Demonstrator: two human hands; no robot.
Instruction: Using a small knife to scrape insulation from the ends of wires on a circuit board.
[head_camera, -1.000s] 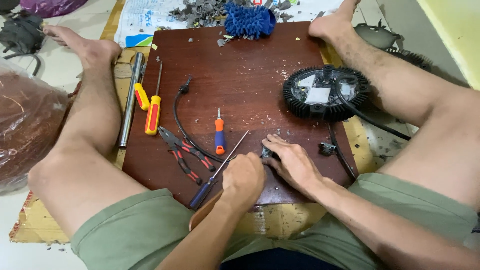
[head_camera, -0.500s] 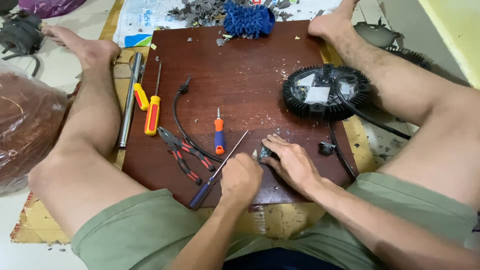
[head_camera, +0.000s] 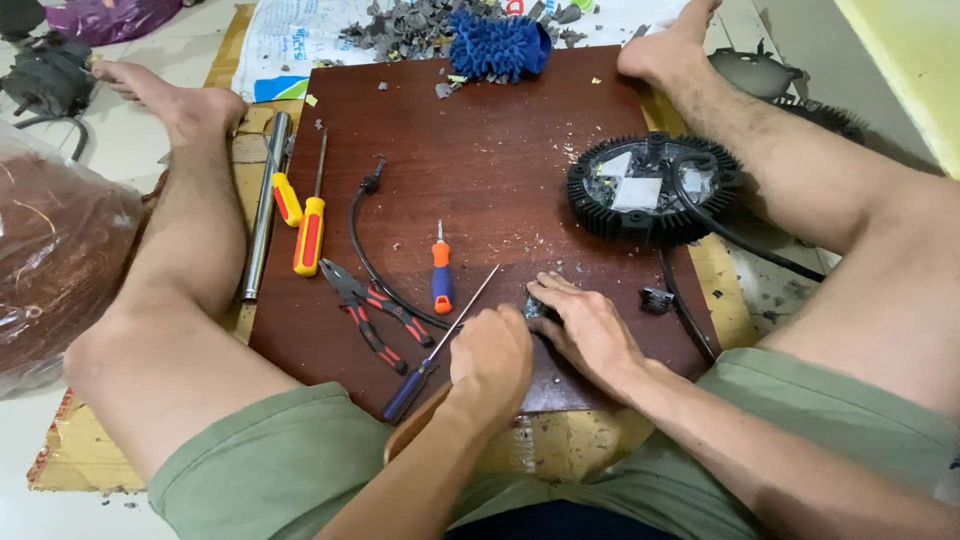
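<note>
Two bare hands meet at the near edge of a dark wooden board (head_camera: 480, 150) in the head view. The left hand (head_camera: 492, 358) is curled into a loose fist, knuckles up; whatever it may hold is hidden, so its grip cannot be told. The right hand (head_camera: 590, 335) lies flat, fingers together, pressing a small dark part (head_camera: 533, 306) against the board between the two hands. A round black finned housing (head_camera: 652, 187) sits open toward the far right, its cable trailing off the edge, and grey fragments are scattered about; judging from this, dismantling appears well under way, with the small part in hand. Unused beside the left hand lie a blue-handled screwdriver (head_camera: 440, 345), red-handled pliers (head_camera: 372, 312) and an orange screwdriver (head_camera: 442, 272).
</note>
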